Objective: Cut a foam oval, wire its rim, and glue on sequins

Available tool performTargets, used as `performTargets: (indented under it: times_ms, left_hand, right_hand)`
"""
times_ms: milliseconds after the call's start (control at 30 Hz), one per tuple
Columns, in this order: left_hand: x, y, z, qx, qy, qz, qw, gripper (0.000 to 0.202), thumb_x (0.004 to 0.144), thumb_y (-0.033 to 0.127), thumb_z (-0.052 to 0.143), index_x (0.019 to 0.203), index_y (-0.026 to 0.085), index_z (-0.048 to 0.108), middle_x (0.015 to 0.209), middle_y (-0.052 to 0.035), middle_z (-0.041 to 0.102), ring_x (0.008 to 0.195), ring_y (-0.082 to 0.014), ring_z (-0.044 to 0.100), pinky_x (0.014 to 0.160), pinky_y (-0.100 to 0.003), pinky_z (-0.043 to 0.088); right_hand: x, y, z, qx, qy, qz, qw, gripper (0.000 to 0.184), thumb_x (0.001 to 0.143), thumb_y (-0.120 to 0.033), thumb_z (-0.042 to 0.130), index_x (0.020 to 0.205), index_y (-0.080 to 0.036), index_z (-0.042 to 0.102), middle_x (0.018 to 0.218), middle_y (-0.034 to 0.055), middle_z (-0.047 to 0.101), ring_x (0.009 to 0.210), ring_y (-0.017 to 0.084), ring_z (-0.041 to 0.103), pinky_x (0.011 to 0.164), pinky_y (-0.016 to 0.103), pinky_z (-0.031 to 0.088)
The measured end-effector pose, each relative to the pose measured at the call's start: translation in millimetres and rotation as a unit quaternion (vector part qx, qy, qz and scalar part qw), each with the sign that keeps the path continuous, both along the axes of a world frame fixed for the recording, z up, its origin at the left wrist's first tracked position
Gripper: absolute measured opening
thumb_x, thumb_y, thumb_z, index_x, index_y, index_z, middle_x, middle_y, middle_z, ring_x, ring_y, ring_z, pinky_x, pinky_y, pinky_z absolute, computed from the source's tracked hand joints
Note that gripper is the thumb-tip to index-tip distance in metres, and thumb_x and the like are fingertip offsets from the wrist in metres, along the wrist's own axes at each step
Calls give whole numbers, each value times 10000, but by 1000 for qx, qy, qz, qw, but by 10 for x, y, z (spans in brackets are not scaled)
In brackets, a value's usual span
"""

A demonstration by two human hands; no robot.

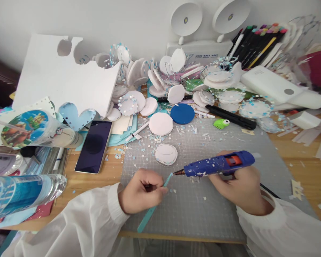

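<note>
Between the thumb and fingers of my left hand (pixel 143 191) is a pair of teal tweezers (pixel 147 217), pointing up and to the right. A tiny pale blue piece (pixel 171 174) sits at their tips. My right hand (pixel 238 185) grips a blue hot glue gun (pixel 214 166) spotted with white. Its metal nozzle meets or nearly meets the tweezer tips; I cannot tell whether they touch. Just behind them, a white foam disc (pixel 166 154) with a curved line on top lies on the grey cutting mat (pixel 187 214).
Beyond stand a white foam disc (pixel 161 123), a blue disc (pixel 182 113), a green paper punch (pixel 221 123) and a black cutter (pixel 231 117). A phone (pixel 93 146), a cup (pixel 42 130) and a bottle (pixel 24 194) are at left. Foam discs crowd the back.
</note>
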State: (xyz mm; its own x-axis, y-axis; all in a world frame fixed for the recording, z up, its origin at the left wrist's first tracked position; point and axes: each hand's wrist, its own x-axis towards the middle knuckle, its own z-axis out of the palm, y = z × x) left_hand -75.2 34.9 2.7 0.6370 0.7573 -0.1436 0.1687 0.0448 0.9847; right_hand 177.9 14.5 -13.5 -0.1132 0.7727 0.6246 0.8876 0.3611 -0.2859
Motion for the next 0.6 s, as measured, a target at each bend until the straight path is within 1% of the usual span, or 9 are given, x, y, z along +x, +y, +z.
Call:
performTargets:
  times_ms: [100, 300, 433, 600]
  left_hand:
    - [-4, -2, -3, 1, 1, 1, 1000, 400, 737, 213, 520, 457, 194, 234, 463, 62, 206, 443, -59, 206, 421, -243, 155]
    - [0, 0, -3, -2, 3, 2, 1000, 413, 736, 234, 530, 458, 192, 228, 463, 62, 200, 447, -58, 195, 424, -245, 153]
    - [1, -1, -10, 1, -2, 1, 1000, 406, 738, 220, 522, 461, 194, 226, 466, 63, 197, 448, -60, 194, 425, -248, 151]
    - [-9, -9, -16, -3, -6, 0, 1000, 400, 735, 195, 519, 467, 199, 222, 472, 65, 199, 448, -63, 197, 427, -252, 150]
  right_hand:
    - [-3, -2, 6, -3, 1, 1, 1000, 141, 755, -316, 613, 815, -197, 567, 668, 53, 684, 548, 208, 663, 499, 300, 528]
    - [-8, -2, 20, -5, 0, 2, 1000, 110, 753, -303, 597, 798, -206, 568, 667, 46, 685, 551, 208, 662, 501, 302, 525]
    - [-1, -2, 14, -14, 1, 3, 1000, 105, 751, -302, 595, 805, -215, 570, 670, 40, 687, 559, 211, 667, 506, 306, 527]
    - [-1, 0, 5, 1, 0, 5, 1000, 112, 753, -299, 603, 805, -212, 553, 684, 42, 684, 568, 207, 664, 509, 302, 524]
